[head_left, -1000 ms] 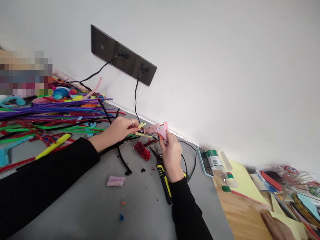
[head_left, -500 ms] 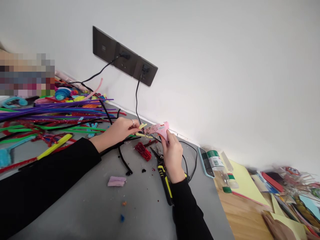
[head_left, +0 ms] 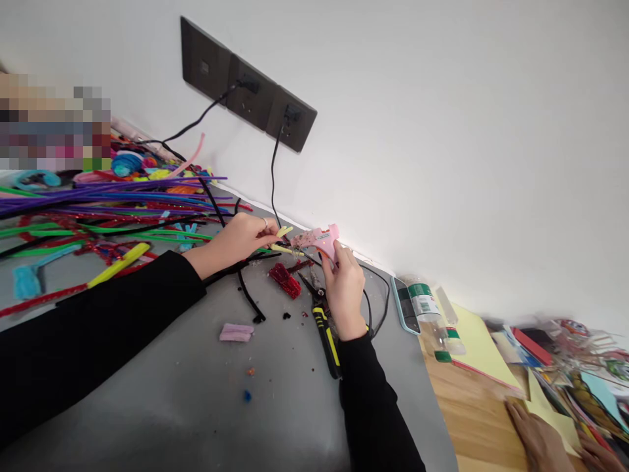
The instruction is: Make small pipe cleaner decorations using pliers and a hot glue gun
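Note:
My right hand (head_left: 345, 288) is closed round the handle of a pink glue gun (head_left: 319, 242), whose nozzle points left. At that nozzle, my left hand (head_left: 246, 237) pinches a small piece with pale yellow pipe cleaner ends (head_left: 285, 232); its exact shape is partly hidden by the fingers. Below the gun lie a bundle of glittery red pipe cleaner (head_left: 285, 280) and pliers with black and yellow handles (head_left: 327, 341), partly behind my right wrist. A lilac bundle (head_left: 236, 332) rests on the grey table nearer me.
Many coloured pipe cleaners (head_left: 108, 203) spread over the left side. Cords run to a dark wall socket panel (head_left: 248, 84). On the right are a phone (head_left: 405, 305), plastic bottles (head_left: 425, 305) and yellow paper (head_left: 484, 347). Another person's hand (head_left: 538, 436) holds folded paper at lower right.
The view has shifted slightly, so the table items sit a little higher and further right. Both hands keep their holds, with the glue gun still at the left fingers.

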